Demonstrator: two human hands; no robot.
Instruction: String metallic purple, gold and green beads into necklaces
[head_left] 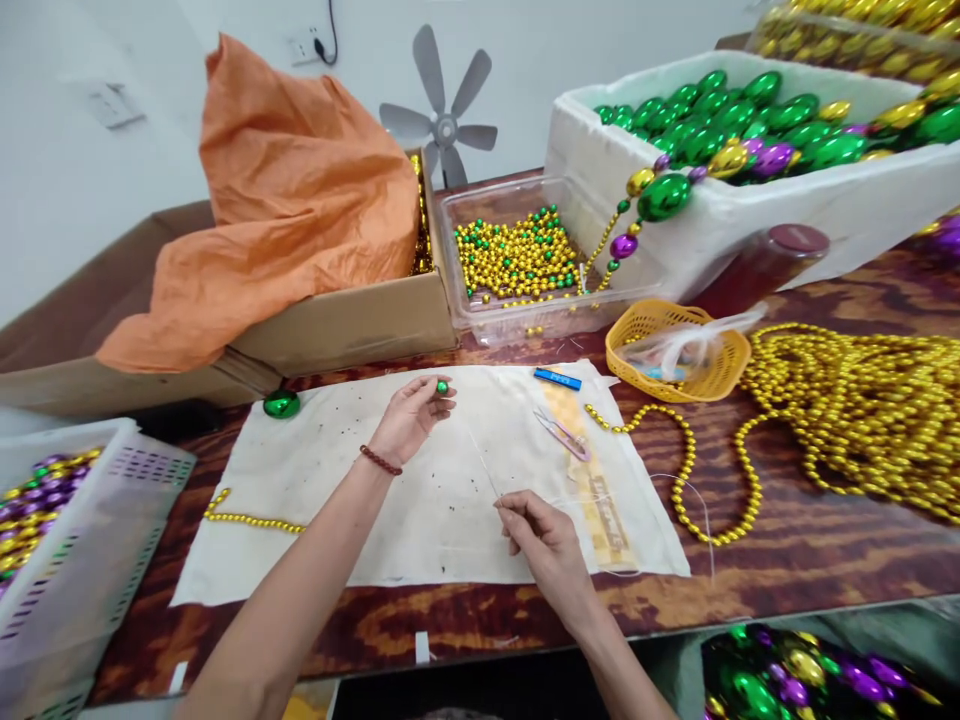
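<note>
Over the white cloth [375,545], my left hand [412,412] is closed on a small round green bead [442,387], held at the fingertips. My right hand [541,535] pinches a thin white string [480,452] that runs up toward the left hand. Whether the string passes through the bead is too small to tell. Thread snips [564,436] with a pink handle and a blue bar-shaped item [557,378] lie on the cloth to the right. A large green oval bead [282,404] and a short gold bead strand [255,520] are to the left.
At the back stand a cardboard box [360,318] with orange cloth [300,200], a clear bin [495,320] of small beads, and a foam box [750,215] of large beads. A yellow basket [667,385] and piled gold bead strands [862,420] lie right; a white basket [97,560] stands left.
</note>
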